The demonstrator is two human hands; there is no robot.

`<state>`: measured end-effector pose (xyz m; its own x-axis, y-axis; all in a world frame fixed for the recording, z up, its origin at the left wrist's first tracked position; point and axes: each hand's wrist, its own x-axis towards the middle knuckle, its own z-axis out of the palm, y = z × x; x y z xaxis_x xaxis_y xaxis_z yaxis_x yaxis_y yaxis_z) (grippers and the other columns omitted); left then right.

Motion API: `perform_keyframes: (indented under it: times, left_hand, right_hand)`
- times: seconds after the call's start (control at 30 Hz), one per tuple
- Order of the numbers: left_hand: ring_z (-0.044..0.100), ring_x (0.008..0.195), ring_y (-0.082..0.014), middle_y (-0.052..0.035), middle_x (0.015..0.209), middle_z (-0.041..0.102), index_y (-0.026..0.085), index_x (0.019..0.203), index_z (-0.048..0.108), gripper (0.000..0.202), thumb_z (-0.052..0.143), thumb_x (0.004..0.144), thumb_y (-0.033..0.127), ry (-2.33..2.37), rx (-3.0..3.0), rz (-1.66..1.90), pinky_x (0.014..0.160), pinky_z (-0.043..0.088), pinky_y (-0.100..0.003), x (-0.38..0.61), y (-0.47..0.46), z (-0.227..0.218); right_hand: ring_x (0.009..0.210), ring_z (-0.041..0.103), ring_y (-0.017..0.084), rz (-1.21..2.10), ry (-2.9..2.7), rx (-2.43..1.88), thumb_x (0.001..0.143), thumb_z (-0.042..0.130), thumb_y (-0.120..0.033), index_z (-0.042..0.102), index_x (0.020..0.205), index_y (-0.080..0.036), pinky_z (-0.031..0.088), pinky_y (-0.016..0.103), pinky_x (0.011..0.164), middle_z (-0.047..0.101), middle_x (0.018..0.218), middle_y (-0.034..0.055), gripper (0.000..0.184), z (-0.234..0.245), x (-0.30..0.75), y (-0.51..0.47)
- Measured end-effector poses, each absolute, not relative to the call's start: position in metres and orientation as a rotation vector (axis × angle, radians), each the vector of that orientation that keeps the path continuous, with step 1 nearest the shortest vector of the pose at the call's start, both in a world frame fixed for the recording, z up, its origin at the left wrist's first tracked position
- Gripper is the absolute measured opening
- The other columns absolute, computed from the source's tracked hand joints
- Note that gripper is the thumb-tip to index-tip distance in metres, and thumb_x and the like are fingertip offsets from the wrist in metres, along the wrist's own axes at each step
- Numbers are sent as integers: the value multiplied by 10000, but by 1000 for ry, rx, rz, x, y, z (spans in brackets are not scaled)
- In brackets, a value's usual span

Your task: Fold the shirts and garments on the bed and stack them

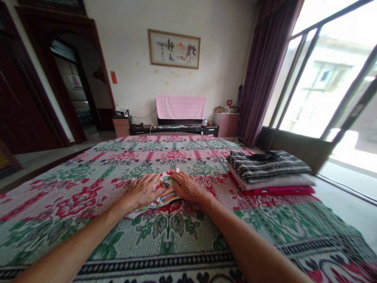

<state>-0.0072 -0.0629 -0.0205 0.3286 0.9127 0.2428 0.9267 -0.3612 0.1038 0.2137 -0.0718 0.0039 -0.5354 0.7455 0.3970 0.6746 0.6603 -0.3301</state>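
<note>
A small white cloth garment with a colourful cartoon print (165,191) lies on the flowered bedspread (167,224), in the middle of the view. My left hand (145,190) rests flat on its left part with the fingers stretched forward. On its right part lies my right hand (188,186), palm down, its fingers extended and pointing up and left. Both hands touch the cloth, and between them the print shows. Part of the garment is hidden under the hands, so I cannot tell its exact kind.
To the right, a stack of folded clothes (269,173) sits near the bedspread's edge, a black-and-white striped piece on top. Beyond the far edge stands a low black cabinet (182,129) bearing a screen covered by a pink cloth (181,107). A window (326,86) is at right.
</note>
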Motion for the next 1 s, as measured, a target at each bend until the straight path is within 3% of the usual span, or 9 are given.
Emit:
perform_keyframes:
  times: [0.27, 0.43, 0.57, 0.73, 0.9, 1.0]
  left_hand:
    - [324, 1340, -266, -137, 1452, 371, 135, 1403, 380, 757, 258, 850, 637, -1801, -2544, -361, 1071, 284, -389, -16, -58, -1]
    - [254, 1372, -284, -126, 1492, 296, 147, 1431, 322, 769, 258, 839, 634, -2002, -2482, -154, 1083, 234, -475, -18, -62, 5]
    - [203, 1383, -320, -111, 1521, 225, 166, 1454, 269, 802, 217, 827, 663, -2076, -2453, -39, 1076, 190, -541, -14, -66, 4]
    - [166, 1393, -327, -98, 1533, 188, 185, 1466, 239, 818, 216, 815, 679, -2138, -2446, -24, 1087, 161, -533, -13, -65, 4]
    - [210, 1388, -295, -115, 1503, 271, 157, 1422, 346, 789, 326, 801, 642, -2145, -2553, -300, 1106, 185, -455, -18, -60, 6]
    - [431, 1274, -263, -126, 1410, 437, 158, 1344, 456, 724, 382, 790, 617, -2275, -2541, -807, 1013, 358, -335, -28, -57, 13]
  right_hand:
    - [1225, 423, 233, 232, -2376, -1169, 865, 436, -262, 533, 1240, -201, 332, 425, 1007, 472, 1378, 68, 393, 2, 213, -70]
    - [1279, 337, 277, 168, -2363, -1174, 792, 498, -289, 513, 1267, -211, 325, 435, 1003, 359, 1456, 65, 482, -5, 215, -63]
    - [1278, 335, 295, 203, -2394, -1269, 806, 464, -368, 455, 1324, -243, 303, 482, 998, 384, 1448, 44, 533, -5, 217, -61]
    - [1251, 381, 288, 257, -2392, -1291, 804, 460, -399, 461, 1322, -252, 289, 491, 1004, 398, 1442, 51, 538, -5, 217, -62]
    - [1129, 514, 224, 450, -1993, -1185, 800, 474, -384, 599, 1158, -223, 376, 366, 961, 562, 1277, 54, 412, -9, 223, -55]
    - [949, 596, 188, 571, -1534, -1213, 834, 381, -390, 649, 1038, -154, 451, 285, 833, 662, 1052, 75, 411, -12, 231, -45]
